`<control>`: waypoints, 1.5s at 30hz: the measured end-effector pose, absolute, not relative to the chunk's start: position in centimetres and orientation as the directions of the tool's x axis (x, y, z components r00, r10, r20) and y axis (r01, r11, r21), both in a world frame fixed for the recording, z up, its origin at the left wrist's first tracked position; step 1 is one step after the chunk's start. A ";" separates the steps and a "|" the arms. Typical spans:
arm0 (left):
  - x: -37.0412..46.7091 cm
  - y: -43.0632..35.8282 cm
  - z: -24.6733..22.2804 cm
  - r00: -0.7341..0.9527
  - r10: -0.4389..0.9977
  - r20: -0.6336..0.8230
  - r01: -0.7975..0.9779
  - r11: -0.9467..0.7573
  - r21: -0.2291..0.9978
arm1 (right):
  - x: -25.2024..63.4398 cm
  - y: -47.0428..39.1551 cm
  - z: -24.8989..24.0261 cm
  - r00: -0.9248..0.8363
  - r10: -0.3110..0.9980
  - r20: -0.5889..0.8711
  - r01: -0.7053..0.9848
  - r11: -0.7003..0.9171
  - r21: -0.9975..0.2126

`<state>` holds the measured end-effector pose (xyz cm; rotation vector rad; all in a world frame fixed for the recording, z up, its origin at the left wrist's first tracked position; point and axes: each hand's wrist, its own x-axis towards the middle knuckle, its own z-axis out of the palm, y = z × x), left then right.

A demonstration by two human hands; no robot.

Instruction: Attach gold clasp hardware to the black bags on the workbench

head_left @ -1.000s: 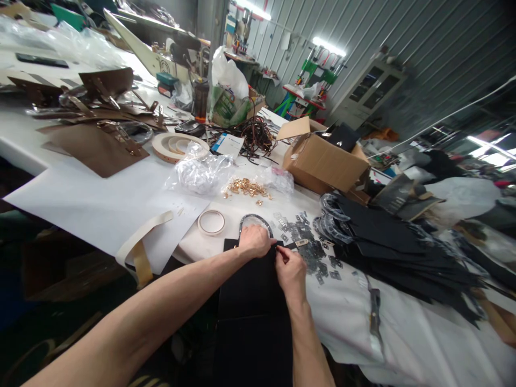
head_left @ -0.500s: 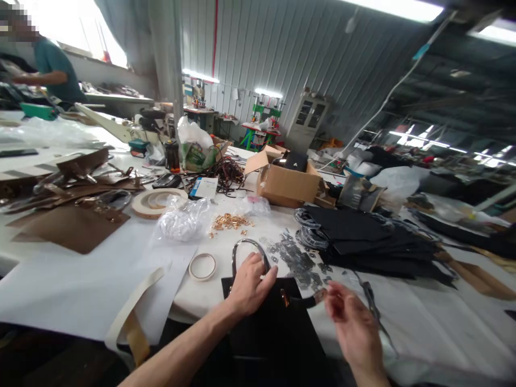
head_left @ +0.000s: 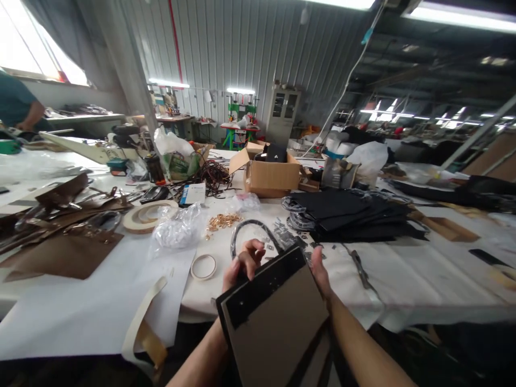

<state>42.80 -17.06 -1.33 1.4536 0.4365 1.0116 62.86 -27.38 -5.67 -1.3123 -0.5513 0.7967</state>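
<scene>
A black bag panel (head_left: 278, 317) tilts up in front of me, its grey-brown backing with a black strip along the top facing me. A looped, plastic-wrapped handle (head_left: 253, 223) rises behind its top edge. My left hand (head_left: 244, 263) is at the upper left edge with bent fingers, partly hidden by the panel. At the right edge, my right hand (head_left: 320, 274) grips the panel, thumb up and the other fingers out of sight behind it. Beyond the panel lie gold metal fittings (head_left: 223, 221) and flat dark metal plates (head_left: 288, 234).
A tape roll (head_left: 203, 267) lies left of the panel, near a crumpled plastic bag (head_left: 179, 228). Brown panels (head_left: 76, 242) cover the left side. Stacked black panels (head_left: 358, 212) and scissors (head_left: 360, 269) are on the right. A cardboard box (head_left: 272, 177) stands behind.
The panel has been lifted and turned so its backing faces me. My right hand has left the strap end and moved in to the panel's right edge. The view has swung right.
</scene>
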 end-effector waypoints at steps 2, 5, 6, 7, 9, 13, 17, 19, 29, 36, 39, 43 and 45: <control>41.4 -15.6 -3.1 0.565 0.792 0.231 -0.238 -0.112 0.965 | 62.7 -26.8 -5.4 0.474 0.866 -0.162 -0.293 -0.018 -0.956; 38.9 -13.4 -5.7 0.603 0.796 0.056 -0.150 0.044 0.988 | 62.5 -25.2 -6.0 0.285 0.929 -0.235 -0.359 -0.124 -0.925; 38.1 -12.7 -6.5 0.606 0.795 -0.030 -0.095 0.110 0.989 | 62.5 -24.6 -6.6 0.278 0.929 -0.244 -0.350 -0.139 -0.926; 37.2 -12.0 -7.1 0.575 0.810 -0.116 -0.032 0.164 0.986 | 62.5 -24.1 -7.4 0.293 0.922 -0.252 -0.335 -0.148 -0.931; 35.8 -10.7 -8.0 0.377 0.904 -0.203 0.095 0.180 0.979 | 62.7 -23.2 -9.5 0.361 0.897 -0.254 -0.287 -0.152 -0.946; 34.7 -10.7 -7.9 0.181 0.971 0.158 0.345 -0.213 0.914 | 63.3 -21.9 -14.0 0.523 0.815 -0.248 -0.148 -0.200 -0.969; 37.4 -13.6 -8.1 0.596 0.764 0.248 0.418 -0.559 0.716 | 63.4 -21.2 -16.2 0.626 0.764 -0.155 0.105 -0.279 -0.955; 39.4 -14.8 -8.9 0.647 0.730 0.221 0.512 -0.631 0.583 | 63.1 -21.3 -16.3 0.674 0.738 -0.020 0.285 -0.285 -0.915; 41.6 -13.4 -13.6 0.601 0.730 0.325 0.559 -0.674 0.483 | 62.6 -23.2 -16.5 0.695 0.687 0.213 0.460 -0.196 -0.866; 41.6 -13.2 -14.3 0.602 0.723 0.338 0.564 -0.685 0.461 | 74.0 -28.4 -14.6 0.809 0.570 0.145 0.426 -0.398 -0.812; 41.7 -13.1 -14.3 0.603 0.723 0.337 0.557 -0.684 0.471 | 76.7 -30.3 -14.3 0.764 0.643 0.058 0.464 -0.484 -0.742; 41.6 -13.0 -13.8 0.593 0.748 0.298 0.560 -0.649 0.515 | 76.5 -30.9 -14.8 0.709 0.705 0.001 0.511 -0.513 -0.690; 41.5 -13.2 -13.4 0.587 0.764 0.268 0.553 -0.621 0.555 | 76.0 -31.1 -15.2 0.693 0.721 -0.015 0.522 -0.516 -0.679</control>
